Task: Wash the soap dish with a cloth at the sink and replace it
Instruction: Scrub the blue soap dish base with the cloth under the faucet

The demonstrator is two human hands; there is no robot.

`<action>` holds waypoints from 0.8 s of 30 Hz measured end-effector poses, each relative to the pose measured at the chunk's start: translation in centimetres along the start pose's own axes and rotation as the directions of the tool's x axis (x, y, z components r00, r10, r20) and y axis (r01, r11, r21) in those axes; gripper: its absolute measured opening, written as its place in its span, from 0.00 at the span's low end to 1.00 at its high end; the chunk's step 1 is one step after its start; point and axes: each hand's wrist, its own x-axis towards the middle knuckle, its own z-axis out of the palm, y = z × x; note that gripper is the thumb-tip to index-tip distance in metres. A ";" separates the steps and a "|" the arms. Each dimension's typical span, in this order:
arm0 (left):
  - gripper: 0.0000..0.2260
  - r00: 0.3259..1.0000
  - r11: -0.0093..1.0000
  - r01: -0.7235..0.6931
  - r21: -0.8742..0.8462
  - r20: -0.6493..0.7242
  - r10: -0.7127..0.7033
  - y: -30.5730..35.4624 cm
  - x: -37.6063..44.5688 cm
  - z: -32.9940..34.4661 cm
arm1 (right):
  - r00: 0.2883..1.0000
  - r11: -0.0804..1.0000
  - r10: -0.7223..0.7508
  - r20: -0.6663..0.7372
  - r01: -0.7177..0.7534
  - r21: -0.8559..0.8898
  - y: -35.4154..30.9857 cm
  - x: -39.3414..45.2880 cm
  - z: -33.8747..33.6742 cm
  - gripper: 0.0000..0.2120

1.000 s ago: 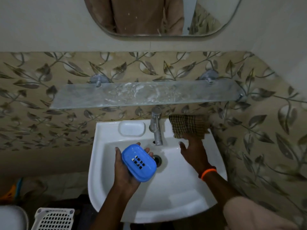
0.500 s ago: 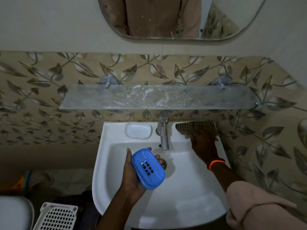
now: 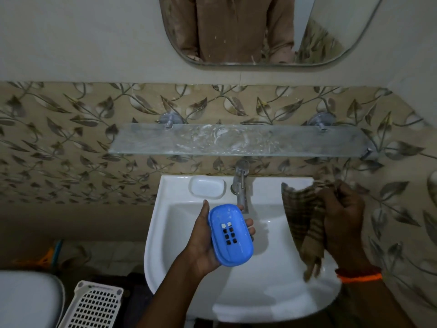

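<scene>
While the left hand (image 3: 205,245) cups the blue soap dish (image 3: 230,234) over the basin, thumb along its left edge & fingers curled round the right side, the dish sits tilted w/ its slotted face up toward the camera; a block of small square holes shows near its middle, two of them looking white. It's held above the sink (image 3: 267,294), just in front of the tap (image 3: 241,185), not touching either. The right hand (image 3: 343,216) is up at the sink's right rim, fingers bunched round a brown checked cloth (image 3: 300,221), which hangs down in folds from the grip, lower end dangling over the rim. An orange band (image 3: 359,276) circles the right wrist. On the sink's back ledge, left of the tap, is a white moulded soap recess (image 3: 207,187). Above the tap runs a glass shelf (image 3: 236,140) on metal brackets, smeared w/ whitish marks. Leaf-pattern tiles (image 3: 71,138) cover the wall behind; a rounded mirror (image 3: 260,29) higher up reflects a brown garment. Bottom left: a white perforated basket (image 3: 94,306) & part of a white rounded object (image 3: 26,301), can't tell what exactly.
</scene>
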 end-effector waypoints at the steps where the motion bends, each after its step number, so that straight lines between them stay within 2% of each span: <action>1: 0.38 1.000 1.000 0.015 0.009 0.012 -0.015 -0.1 -0.1 0.1 | 0.999 0.999 0.035 0.033 -0.035 0.007 -0.7 -1.3 0.5 0.04; 7: 0.39 0.998 0.991 0.043 0.124 0.035 -0.047 -0.6 -0.8 0.1 | 0.952 0.976 0.145 0.270 -0.093 -0.199 -2.4 -6.5 3.5 0.07; 8: 0.39 0.999 0.988 0.044 0.145 0.025 -0.049 -0.7 -0.8 0.2 | 0.938 0.967 0.131 0.321 -0.050 -0.251 -2.7 -7.0 3.9 0.08; 10: 0.39 0.999 0.979 0.042 0.198 0.002 -0.043 -0.9 -0.9 0.4 | 0.903 0.917 0.043 0.428 0.134 -0.375 -3.3 -7.8 4.9 0.09; 13: 0.38 1.000 0.962 0.031 0.272 -0.006 -0.030 -1.2 -0.7 0.5 | 0.810 0.836 -0.075 0.581 0.369 -0.406 -3.7 -8.8 6.8 0.06; 15: 0.38 0.999 0.951 0.039 0.308 -0.004 -0.040 -1.4 -0.7 0.5 | 0.828 0.794 -0.095 0.553 0.398 -0.459 -3.8 -9.0 8.1 0.03; 17: 0.37 0.999 0.946 0.046 0.322 -0.007 -0.046 -1.4 -0.9 0.4 | 0.850 0.768 -0.084 0.520 0.388 -0.510 -3.4 -9.6 9.0 0.04; 19: 0.36 0.999 0.950 0.045 0.309 -0.020 -0.041 -0.9 -1.2 0.2 | 0.801 0.748 -0.029 0.598 0.414 -0.519 -3.0 -10.9 8.9 0.07; 21: 0.35 1.000 0.966 0.016 0.259 -0.008 -0.014 -0.2 -1.4 0.0 | 0.709 0.770 0.037 0.704 0.429 -0.473 -2.8 -12.3 8.2 0.06; 23: 0.35 1.000 0.973 0.005 0.230 -0.006 -0.003 0.2 -1.6 -0.3 | 0.626 0.776 0.042 0.778 0.470 -0.420 -3.3 -12.9 7.7 0.06; 24: 0.35 1.000 0.971 0.008 0.241 -0.005 -0.007 0.1 -1.8 -0.3 | 0.619 0.770 0.012 0.786 0.495 -0.402 -3.4 -12.6 7.7 0.06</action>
